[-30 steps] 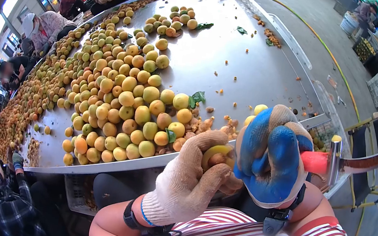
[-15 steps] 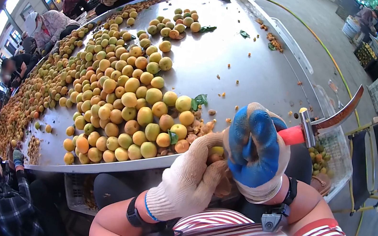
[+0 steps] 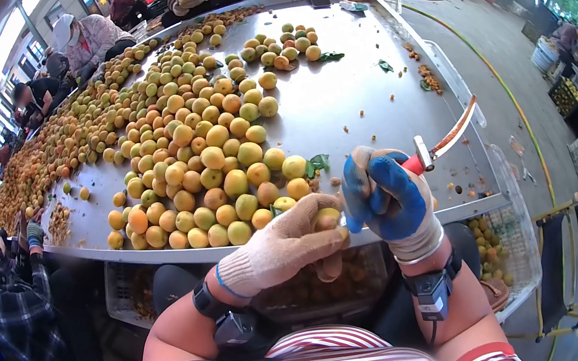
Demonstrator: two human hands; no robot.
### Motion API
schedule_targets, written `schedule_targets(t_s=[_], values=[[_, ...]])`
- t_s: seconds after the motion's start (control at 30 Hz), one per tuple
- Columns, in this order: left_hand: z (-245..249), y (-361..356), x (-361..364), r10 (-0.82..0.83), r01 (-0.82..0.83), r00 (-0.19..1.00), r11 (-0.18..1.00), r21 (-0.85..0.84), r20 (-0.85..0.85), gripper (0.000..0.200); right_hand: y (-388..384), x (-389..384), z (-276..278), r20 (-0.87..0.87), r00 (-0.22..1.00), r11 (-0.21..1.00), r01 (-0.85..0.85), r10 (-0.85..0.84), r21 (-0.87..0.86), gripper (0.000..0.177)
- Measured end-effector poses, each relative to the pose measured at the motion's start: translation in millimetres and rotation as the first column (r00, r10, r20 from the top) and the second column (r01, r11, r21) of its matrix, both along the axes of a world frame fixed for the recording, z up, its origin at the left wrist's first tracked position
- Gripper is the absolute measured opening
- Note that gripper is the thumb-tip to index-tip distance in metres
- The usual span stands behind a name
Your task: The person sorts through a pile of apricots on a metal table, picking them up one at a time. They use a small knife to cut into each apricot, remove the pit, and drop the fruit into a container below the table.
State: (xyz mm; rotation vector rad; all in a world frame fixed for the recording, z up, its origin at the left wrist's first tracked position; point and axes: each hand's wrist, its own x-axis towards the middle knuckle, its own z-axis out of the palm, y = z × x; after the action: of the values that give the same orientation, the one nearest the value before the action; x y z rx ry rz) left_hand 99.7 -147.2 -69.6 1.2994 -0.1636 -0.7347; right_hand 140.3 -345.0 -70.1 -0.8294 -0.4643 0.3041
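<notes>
My left hand (image 3: pixel 295 239), in a white and tan knit glove, is closed around an apricot (image 3: pixel 328 219) just over the table's front edge. Its fingers partly hide the fruit. Close beside it, my right hand (image 3: pixel 390 198) wears a blue-coated glove and grips a curved knife (image 3: pixel 422 155) by its red handle. The rusty hooked blade points up and away over the table. Right fingertips come close to the held apricot. A broad heap of yellow, green and orange apricots (image 3: pixel 212 157) covers the left part of the metal table (image 3: pixel 364 65).
Below the table edge sits a crate of fruit pieces (image 3: pixel 326 282); another crate with apricots (image 3: pixel 490 246) stands at right. A folding chair (image 3: pixel 574 257) is beyond it. Several people work along the far left side. Leaves (image 3: pixel 319 163) and scraps lie on the table.
The right hand, with the knife, has turned and shifted slightly up, and the blade now points more steeply. The left hand has moved a little, exposing more of the apricot. The camera view has shifted.
</notes>
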Motion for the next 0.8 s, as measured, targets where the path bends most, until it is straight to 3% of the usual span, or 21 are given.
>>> schedule_targets(t_s=[0.03, 0.07, 0.13, 0.17, 0.2, 0.3, 0.4, 0.43, 0.5, 0.57, 0.63, 0.67, 0.7, 0.73, 0.77, 0.8], values=[[5.4, -3.7, -3.0, -0.012, 0.012, 1.0, 0.999, 0.037, 0.004, 0.041, -2.2, -0.6, 0.2, -0.052, 0.993, 0.994, -0.107, 0.107, 0.016, 0.04], [7.7, -7.6, -5.3, -0.024, 0.024, 1.0, 0.997, 0.074, 0.007, 0.041, -2.1, -2.2, -0.9, -0.055, 0.993, 0.995, -0.103, 0.104, 0.014, 0.04], [-3.2, -13.1, -8.7, 0.013, -0.013, 0.999, 1.0, -0.011, -0.053, 0.035, 4.3, -6.8, -2.9, -0.066, 0.997, 0.991, 0.04, -0.049, -0.128, 0.042], [-8.2, -13.3, -8.6, 0.027, -0.027, 0.996, 1.0, -0.006, -0.081, 0.034, 11.5, -12.8, -3.0, 0.001, 0.969, 0.93, 0.236, -0.246, -0.282, 0.04], [-11.7, -14.0, -8.4, 0.041, -0.041, 0.993, 0.999, -0.001, -0.109, 0.033, 15.9, -17.7, -0.6, 0.005, 0.969, 0.93, 0.237, -0.246, -0.281, 0.04], [-17.9, -19.5, -9.6, 0.086, -0.077, 0.99, 0.994, 0.081, -0.113, 0.031, 28.4, -24.7, -5.2, -0.211, 0.919, 0.936, 0.297, -0.334, -0.187, 0.028], [-16.0, -22.4, -8.4, 0.108, -0.099, 0.994, 0.969, 0.227, -0.026, 0.031, 26.5, -24.5, -8.8, -0.243, 0.937, 0.967, 0.233, -0.252, -0.104, 0.016], [-17.8, -24.0, -8.8, 0.11, -0.101, 0.994, 0.968, 0.228, -0.026, 0.031, 32.1, -26.0, -8.6, -0.208, 0.911, 0.932, 0.327, -0.355, -0.157, 0.018], [-21.8, -26.8, -9.2, 0.129, -0.144, 0.989, 0.942, 0.304, 0.07, 0.027, 35.6, -28.1, -11.8, -0.228, 0.904, 0.93, 0.334, -0.362, -0.15, 0.016], [-14.4, -26.9, -8.3, 0.125, -0.129, 0.992, 0.953, 0.276, 0.035, 0.027, 34.4, -27.0, -10.9, -0.247, 0.896, 0.928, 0.343, -0.37, -0.145, 0.014], [-12.5, -22.5, -5.9, 0.119, -0.115, 0.993, 0.963, 0.244, -0.002, 0.026, 26.7, -24.4, -7.0, -0.391, 0.877, 0.952, 0.307, -0.28, 0.007, 0.013], [-14.2, -16.1, -3.9, 0.073, -0.066, 0.992, 0.995, 0.071, -0.098, 0.026, 22.4, -22.6, -14.9, -0.391, 0.877, 0.952, 0.306, -0.28, 0.005, 0.013], [-15.0, -12.9, -2.4, 0.01, -0.03, 0.983, 0.994, -0.106, -0.182, 0.026, 17.1, -18.3, -29.2, -0.125, 0.901, 0.902, 0.389, -0.415, -0.189, 0.021], [-15.1, -13.0, -2.5, 0.009, -0.028, 0.984, 0.994, -0.106, -0.179, 0.026, 11.8, -15.5, -37.8, 0.168, 0.866, 0.796, 0.499, -0.471, -0.342, 0.03], [-15.7, -13.3, -3.7, 0.01, -0.035, 0.982, 0.991, -0.132, -0.191, 0.026, 6.6, -15.5, -39.9, 0.579, 0.701, 0.466, 0.712, -0.417, -0.526, 0.042], [-16.5, -14.0, -4.7, 0.01, -0.043, 0.979, 0.986, -0.158, -0.203, 0.025, 8.4, -17.0, -36.2, 0.579, 0.7, 0.465, 0.712, -0.417, -0.525, 0.042]])
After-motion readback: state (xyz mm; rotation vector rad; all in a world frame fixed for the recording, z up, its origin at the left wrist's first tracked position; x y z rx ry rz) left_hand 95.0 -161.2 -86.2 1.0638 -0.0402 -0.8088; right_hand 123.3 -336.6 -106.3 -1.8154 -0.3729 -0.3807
